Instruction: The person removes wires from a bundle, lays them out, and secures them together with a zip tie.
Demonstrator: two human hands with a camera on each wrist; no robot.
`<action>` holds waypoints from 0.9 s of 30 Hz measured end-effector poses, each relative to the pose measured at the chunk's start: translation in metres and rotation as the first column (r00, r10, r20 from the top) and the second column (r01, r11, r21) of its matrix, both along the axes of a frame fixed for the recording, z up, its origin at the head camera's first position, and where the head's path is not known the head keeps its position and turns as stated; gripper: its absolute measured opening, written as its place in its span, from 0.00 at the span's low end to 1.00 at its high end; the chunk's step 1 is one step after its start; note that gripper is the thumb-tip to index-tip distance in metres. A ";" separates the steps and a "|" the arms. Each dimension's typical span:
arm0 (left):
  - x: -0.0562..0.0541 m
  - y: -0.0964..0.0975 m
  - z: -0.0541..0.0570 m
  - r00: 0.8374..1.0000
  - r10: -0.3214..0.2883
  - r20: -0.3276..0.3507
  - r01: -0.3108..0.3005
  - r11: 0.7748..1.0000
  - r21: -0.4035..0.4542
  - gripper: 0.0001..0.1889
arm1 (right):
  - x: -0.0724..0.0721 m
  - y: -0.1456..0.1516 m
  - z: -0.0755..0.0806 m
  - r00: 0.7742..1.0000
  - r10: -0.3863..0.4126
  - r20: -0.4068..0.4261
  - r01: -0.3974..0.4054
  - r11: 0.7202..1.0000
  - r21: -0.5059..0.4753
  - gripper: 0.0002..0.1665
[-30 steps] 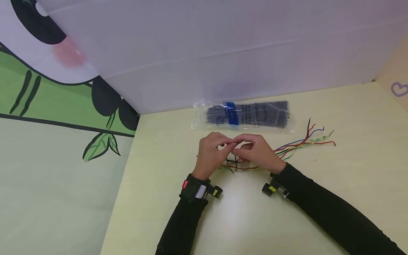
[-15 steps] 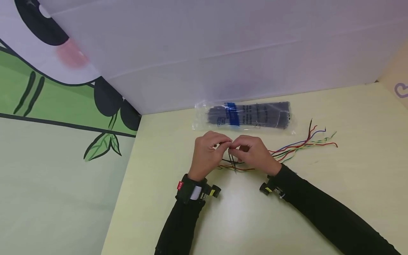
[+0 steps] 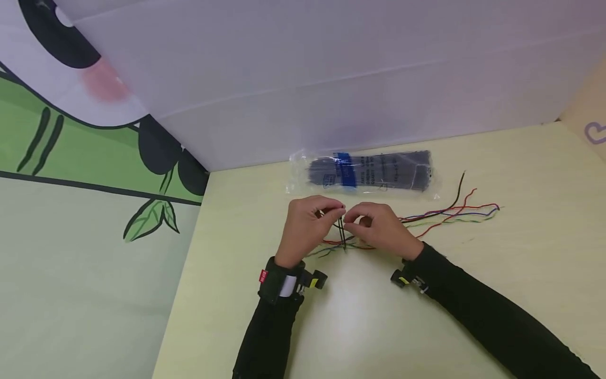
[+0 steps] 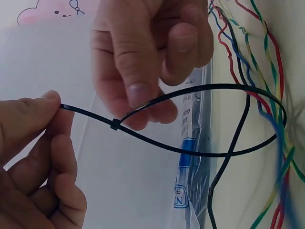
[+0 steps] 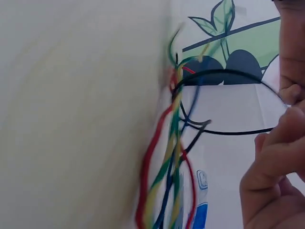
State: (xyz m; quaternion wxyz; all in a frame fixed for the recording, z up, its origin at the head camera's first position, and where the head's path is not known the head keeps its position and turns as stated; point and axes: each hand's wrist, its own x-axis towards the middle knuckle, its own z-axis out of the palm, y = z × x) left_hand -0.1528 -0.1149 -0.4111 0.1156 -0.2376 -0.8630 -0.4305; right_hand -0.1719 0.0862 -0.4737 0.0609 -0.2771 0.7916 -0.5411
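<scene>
A black cable tie [image 4: 190, 153] forms a wide loop around a bundle of coloured wires [image 3: 450, 216], its tail drawn through the small head [image 4: 115, 124]. My left hand [image 3: 305, 226] pinches the tail between thumb and bent fingers. Close by, my right hand [image 3: 381, 226] has thumb and fingertips at the loop strand just beside the head, in a pinch. Red, blue, black, green and yellow wires run under and to the right of the hands. The right hand hides part of the bundle in the head view.
A clear plastic bag [image 3: 393, 171] of many dark cable ties lies behind the hands. A pale wall panel [image 3: 303, 89] rises along the back of the light table [image 3: 227, 237]. A printed cartoon cloth [image 3: 94, 158] hangs on the left.
My left hand has shifted a little left, and the hands are slightly further apart. The loop hangs taller beneath the left hand. The wire bundle has shifted and its right ends have swung.
</scene>
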 end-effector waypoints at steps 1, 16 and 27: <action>0.000 0.001 -0.002 1.000 -0.004 0.006 0.004 1.000 -0.002 0.06 | 0.000 0.000 0.000 1.000 0.015 0.012 -0.014 1.000 -0.013 0.09; -0.005 0.006 -0.011 1.000 0.002 -0.011 -0.001 1.000 0.012 0.05 | -0.005 -0.004 0.001 0.981 -0.003 -0.194 -0.003 1.000 -0.030 0.10; 0.003 0.011 0.001 0.993 0.061 -0.105 -0.048 0.991 0.123 0.04 | -0.007 -0.009 -0.001 0.955 0.022 -0.297 -0.024 1.000 -0.003 0.03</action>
